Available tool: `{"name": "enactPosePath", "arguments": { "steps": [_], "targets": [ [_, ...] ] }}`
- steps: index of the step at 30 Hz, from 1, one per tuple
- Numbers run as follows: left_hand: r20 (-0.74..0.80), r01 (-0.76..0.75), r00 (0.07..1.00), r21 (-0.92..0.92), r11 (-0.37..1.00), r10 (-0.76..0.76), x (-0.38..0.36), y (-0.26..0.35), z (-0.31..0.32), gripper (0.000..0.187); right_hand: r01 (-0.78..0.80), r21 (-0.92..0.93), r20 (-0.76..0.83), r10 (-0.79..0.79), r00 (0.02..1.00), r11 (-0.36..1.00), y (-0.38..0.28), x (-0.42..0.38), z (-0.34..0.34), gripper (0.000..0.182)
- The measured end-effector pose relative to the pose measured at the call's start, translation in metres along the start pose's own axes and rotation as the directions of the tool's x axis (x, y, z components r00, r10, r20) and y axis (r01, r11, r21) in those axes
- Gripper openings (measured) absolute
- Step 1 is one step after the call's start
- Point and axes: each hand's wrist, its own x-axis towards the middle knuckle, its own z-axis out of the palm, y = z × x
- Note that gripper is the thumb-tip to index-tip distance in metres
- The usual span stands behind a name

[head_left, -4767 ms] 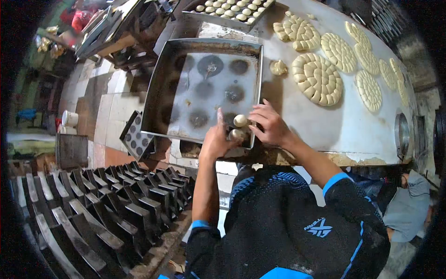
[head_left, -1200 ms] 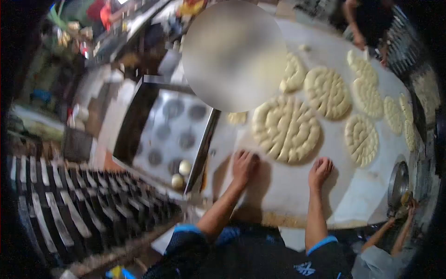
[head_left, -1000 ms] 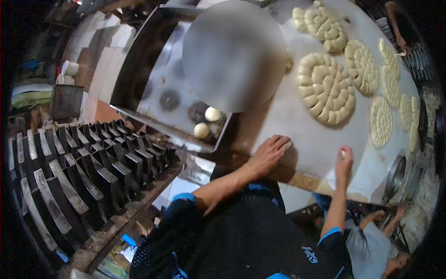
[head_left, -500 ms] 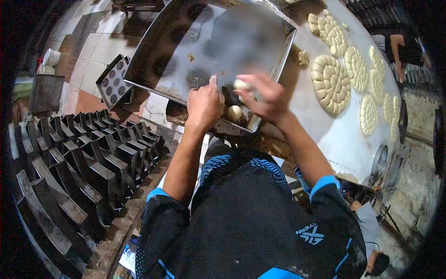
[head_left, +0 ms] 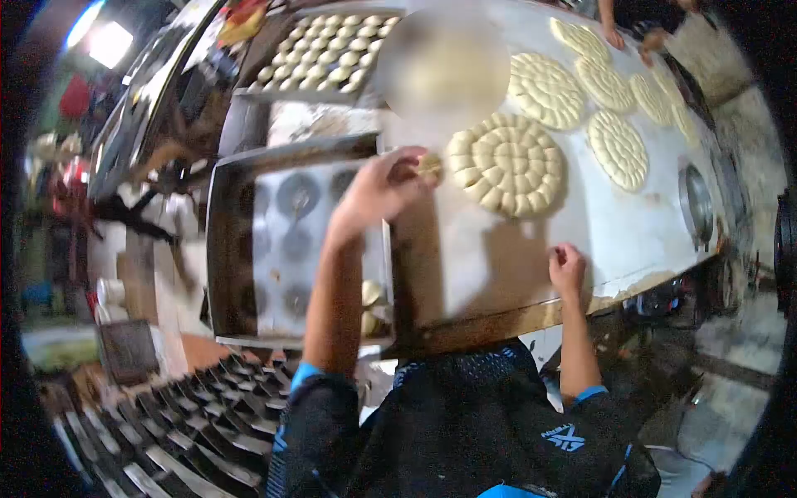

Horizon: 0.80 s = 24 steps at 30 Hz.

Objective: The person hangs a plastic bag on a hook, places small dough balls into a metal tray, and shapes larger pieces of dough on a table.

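My left hand (head_left: pixel 383 195), somewhat blurred, reaches over the tray's right edge with its fingertips closed on a small yellowish dough piece (head_left: pixel 429 168). Just right of that piece lies a large round of dough (head_left: pixel 508 164), cut into many segments. Lower right, above the table's front part, my right hand (head_left: pixel 567 267) has its fingers curled in; whether anything is inside them is hidden. Under my left forearm, a metal tray (head_left: pixel 213 274) carries pale dough balls (head_left: pixel 371 292) in its near right corner.
More segmented dough rounds (head_left: pixel 617 151) spread across the table (head_left: pixel 465 282). Behind stands a tray filled with rows of dough balls (head_left: pixel 320 54). A metal bowl (head_left: pixel 696 206) sits at the right edge. Metal moulds (head_left: pixel 178 423) line the lower left. Another person's hand (head_left: pixel 614 37) rests at the far edge.
The view has swung toward the table. My hands have parted: the left has gone from the tray to the dough piece, and the right has left the dough balls and moved right.
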Motion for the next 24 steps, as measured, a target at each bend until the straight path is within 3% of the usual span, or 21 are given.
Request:
{"name": "enactPosePath", "arguments": {
  "steps": [1, 2, 3, 4, 5, 6, 7, 8, 9, 12, 13, 14, 15, 16, 18, 21, 22, 23, 24],
  "targets": [
    [0.171, 0.065, 0.985, -0.227, 0.972, -0.026, 0.058, -0.027, -0.006, 0.038, -0.117, 0.029, 0.035, 0.116, 0.993, 0.993, 0.03, 0.0, -0.002, 0.007],
    [0.259, 0.154, 0.965, -0.47, 0.869, -0.031, 0.122, -0.076, -0.019, 0.036, -0.024, 0.007, -0.017, 0.024, 1.0, 1.0, 0.055, -0.003, -0.002, 0.012],
    [0.004, 0.149, 0.984, -0.566, 0.811, -0.179, 0.176, -0.099, -0.016, 0.036, 0.074, -0.025, -0.059, -0.075, 0.995, 0.997, 0.074, -0.004, -0.005, 0.017],
    [-0.234, 0.252, 0.913, -0.318, 0.914, -0.333, 0.234, -0.15, -0.026, 0.039, 0.154, -0.053, -0.043, -0.156, 0.987, 0.987, 0.073, -0.002, -0.017, 0.015],
    [-0.427, 0.526, 0.765, -0.017, 0.85, -0.482, 0.27, -0.181, -0.037, 0.051, 0.231, -0.076, -0.025, -0.234, 0.972, 0.97, 0.059, 0.001, -0.03, 0.014],
    [-0.518, 0.489, 0.735, -0.043, 0.871, -0.438, 0.313, -0.265, -0.057, 0.065, 0.25, -0.105, -0.049, -0.256, 0.965, 0.963, 0.06, 0.005, -0.04, 0.012],
    [-0.642, 0.672, 0.631, 0.171, 0.721, -0.436, 0.326, -0.248, -0.048, 0.069, 0.259, -0.129, -0.077, -0.27, 0.96, 0.957, 0.061, 0.007, -0.043, 0.011],
    [-0.596, 0.633, 0.694, 0.239, 0.737, -0.403, 0.323, -0.23, -0.04, 0.071, 0.231, -0.107, -0.101, -0.241, 0.965, 0.967, 0.061, 0.007, -0.044, 0.011],
    [-0.746, 0.819, 0.535, 0.342, 0.462, -0.397, 0.318, -0.141, 0.013, 0.072, 0.201, -0.107, -0.097, -0.212, 0.972, 0.974, 0.061, 0.005, -0.044, 0.011],
    [-0.774, 0.811, 0.484, 0.223, 0.54, -0.408, 0.351, -0.161, 0.022, 0.07, 0.139, -0.051, -0.048, -0.141, 0.989, 0.989, 0.052, 0.021, -0.054, 0.012],
    [-0.711, 0.758, 0.525, 0.139, 0.638, -0.468, 0.357, -0.189, 0.007, 0.065, 0.118, -0.01, -0.01, -0.118, 0.993, 0.993, 0.052, 0.022, -0.054, 0.013],
    [-0.598, 0.671, 0.579, -0.038, 0.741, -0.555, 0.363, -0.224, -0.015, 0.061, 0.131, 0.037, -0.068, -0.128, 0.989, 0.991, 0.06, 0.019, -0.047, 0.014],
    [-0.442, 0.578, 0.647, -0.249, 0.777, -0.622, 0.367, -0.254, -0.037, 0.056, 0.106, 0.063, -0.096, -0.1, 0.99, 0.992, 0.061, 0.016, -0.046, 0.014],
    [-0.253, 0.543, 0.696, -0.429, 0.722, -0.673, 0.368, -0.284, -0.062, 0.052, 0.096, 0.033, -0.058, -0.094, 0.994, 0.995, 0.059, 0.017, -0.05, 0.013],
    [-0.188, 0.325, 0.865, -0.496, 0.806, -0.464, 0.337, -0.256, -0.052, 0.035, 0.112, -0.012, -0.046, -0.112, 0.993, 0.994, 0.059, 0.018, -0.052, 0.014],
    [-0.422, 0.423, 0.662, -0.474, 0.773, -0.62, 0.306, -0.268, -0.029, 0.047, 0.152, -0.106, -0.128, -0.165, 0.978, 0.983, 0.062, 0.014, -0.049, 0.016],
    [-0.418, 0.332, 0.71, -0.511, 0.793, -0.567, 0.285, -0.267, -0.016, 0.048, 0.117, 0.07, -0.039, -0.114, 0.993, 0.991, 0.069, 0.011, -0.045, 0.016],
    [-0.413, 0.241, 0.754, -0.549, 0.8, -0.51, 0.263, -0.252, 0.003, 0.05, 0.153, 0.053, -0.068, -0.149, 0.986, 0.987, 0.066, 0.018, -0.049, 0.016],
    [-0.293, 0.303, 0.727, -0.675, 0.673, -0.621, 0.247, -0.232, 0.009, 0.043, 0.175, 0.076, -0.097, -0.168, 0.981, 0.982, 0.063, 0.017, -0.053, 0.014]
  ]
}}
